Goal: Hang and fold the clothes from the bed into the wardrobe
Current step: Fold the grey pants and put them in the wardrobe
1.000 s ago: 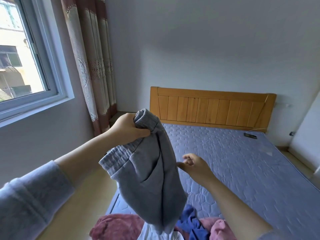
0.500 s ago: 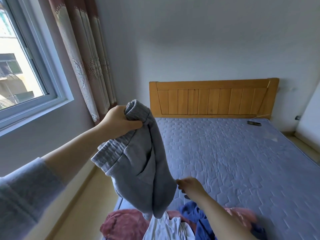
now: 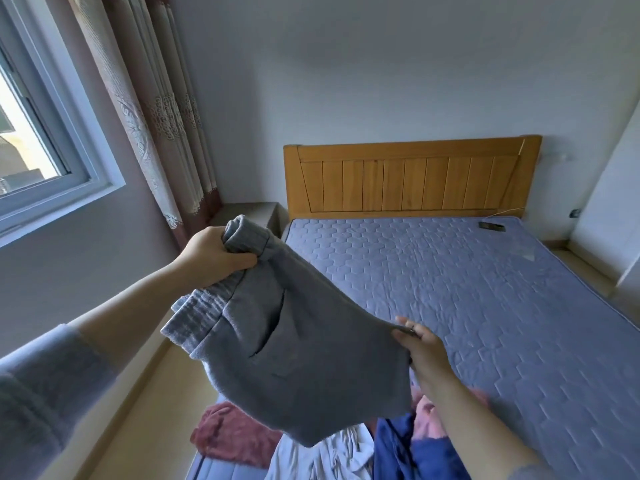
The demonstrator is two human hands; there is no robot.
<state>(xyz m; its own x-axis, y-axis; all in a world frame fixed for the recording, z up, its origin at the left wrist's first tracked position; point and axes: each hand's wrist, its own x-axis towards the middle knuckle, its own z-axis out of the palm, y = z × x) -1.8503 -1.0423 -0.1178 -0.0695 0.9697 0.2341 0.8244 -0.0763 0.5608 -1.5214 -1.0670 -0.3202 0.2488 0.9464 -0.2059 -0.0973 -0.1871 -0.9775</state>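
Held above the bed's [image 3: 485,306] 7 o'clock corner, the grey garment [image 3: 294,358] should handle soft, light and limp; the left hand [image 3: 211,254] grips its bunched top at 10 o'clock, the right hand [image 3: 419,344] pinches its 3 o'clock edge.

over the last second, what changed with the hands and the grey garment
The right hand, free a second ago, dipped toward the bed, then came up and pinched the grey garment's lower edge, drawing it out to the right, so the cloth now spreads between both hands instead of hanging. The left hand kept its grip on the bunched top end. The pile of clothes stayed on the bed.
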